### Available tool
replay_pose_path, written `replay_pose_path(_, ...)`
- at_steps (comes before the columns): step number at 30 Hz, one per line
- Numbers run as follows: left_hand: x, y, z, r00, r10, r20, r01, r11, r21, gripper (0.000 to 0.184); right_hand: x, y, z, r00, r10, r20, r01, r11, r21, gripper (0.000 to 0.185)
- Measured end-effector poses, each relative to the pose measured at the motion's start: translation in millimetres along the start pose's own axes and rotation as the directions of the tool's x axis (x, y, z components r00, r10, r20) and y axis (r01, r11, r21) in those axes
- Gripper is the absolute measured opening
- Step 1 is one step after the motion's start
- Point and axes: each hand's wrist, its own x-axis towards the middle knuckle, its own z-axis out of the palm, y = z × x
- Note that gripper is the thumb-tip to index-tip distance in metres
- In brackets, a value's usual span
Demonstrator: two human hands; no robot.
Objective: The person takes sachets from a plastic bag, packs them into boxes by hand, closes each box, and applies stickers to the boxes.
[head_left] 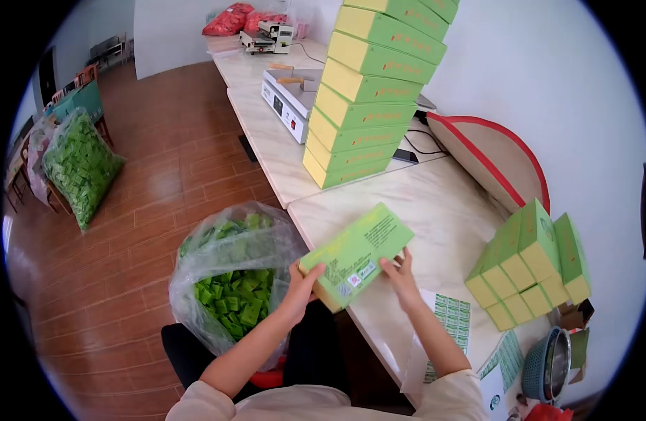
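A green carton (354, 249) with yellow ends and printed text is tilted over the front edge of the table. My left hand (300, 293) grips its left end, thumb on the upper face. At the lower right edge, my right hand (403, 279) holds the carton with thumb and fingers. A white label with square codes shows on the face between my hands. Below and left of the carton, a clear plastic bag (190, 270) stands open, full of small green packets (240, 300). Sheets of green-and-white stickers (452, 319) lie beside my right forearm.
A tall stack of green cartons (379, 91) rises at the back of the marble-patterned table (330, 217). More cartons (523, 263) stand at the right by the wall. Behind the stack is a white heating machine (284, 105). Another packet-filled bag (84, 161) stands across the floor.
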Motion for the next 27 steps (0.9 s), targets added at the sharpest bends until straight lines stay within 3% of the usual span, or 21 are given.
replay_pose_path(2, 32, -9, 6, 0.964, 0.258, -0.065, -0.257, 0.966, 0.023, 0.089, -12, 3, 29, 0.999, -0.029, 0.028, 0.029, 1.000, -0.002, 0.094)
replay_pose_path(4, 46, 18, 25, 0.864, 0.494, -0.101, -0.370, 0.758, 0.537, 0.093, -12, 20, 50, 0.938, -0.342, -0.055, 0.338, 0.939, -0.069, 0.101)
replay_pose_path(5, 58, 27, 29, 0.840, 0.540, -0.050, -0.407, 0.691, 0.598, 0.089, -15, 21, 57, 0.940, -0.337, -0.060, 0.332, 0.940, -0.074, 0.101)
replay_pose_path(6, 70, 32, 31, 0.814, 0.580, 0.007, -0.443, 0.614, 0.653, 0.086, -16, 20, 63, 0.889, -0.455, -0.038, 0.411, 0.834, -0.369, 0.101)
replay_pose_path(7, 79, 35, 29, 0.818, 0.575, 0.012, -0.443, 0.616, 0.651, 0.086, -15, 19, 69, 0.832, -0.555, 0.023, 0.445, 0.640, -0.626, 0.102)
replay_pose_path(9, 93, 39, 19, 0.898, 0.416, 0.140, -0.394, 0.623, 0.676, 0.082, -1, 17, 73, 0.835, -0.550, 0.006, 0.436, 0.654, -0.618, 0.101)
replay_pose_path(11, 89, 25, 8, 0.889, 0.400, 0.225, -0.429, 0.549, 0.718, 0.078, 19, 13, 73, 0.785, -0.620, -0.008, 0.434, 0.558, -0.707, 0.096)
replay_pose_path(14, 73, -10, -11, 0.842, 0.428, 0.330, -0.499, 0.382, 0.778, 0.069, 56, 9, 68, 0.775, -0.629, -0.066, 0.447, 0.618, -0.646, 0.090)
replay_pose_path(15, 65, -16, -14, 0.848, 0.419, 0.325, -0.491, 0.389, 0.780, 0.069, 66, 10, 66, 0.782, -0.619, -0.065, 0.440, 0.623, -0.647, 0.090)
replay_pose_path(17, 47, -20, -16, 0.785, 0.430, 0.446, -0.519, 0.064, 0.852, 0.064, 83, 8, 64, 0.757, -0.647, -0.093, 0.431, 0.600, -0.674, 0.086)
replay_pose_path(19, 40, -20, -16, 0.779, 0.444, 0.442, -0.516, 0.054, 0.855, 0.061, 98, 6, 61, 0.770, -0.631, -0.093, 0.417, 0.608, -0.676, 0.086)
replay_pose_path(21, 40, -20, -17, 0.759, 0.455, 0.466, -0.535, 0.028, 0.844, 0.061, 118, 11, 56, 0.721, -0.688, -0.075, 0.442, 0.542, -0.715, 0.087)
replay_pose_path(25, 37, -16, -16, 0.753, 0.437, 0.493, -0.535, -0.030, 0.844, 0.061, 131, 2, 49, 0.766, -0.634, -0.111, 0.436, 0.638, -0.635, 0.086)
replay_pose_path(27, 37, -15, -16, 0.764, 0.452, 0.460, -0.476, -0.086, 0.875, 0.060, 132, 4, 38, 0.786, -0.618, 0.003, 0.462, 0.585, -0.666, 0.088)
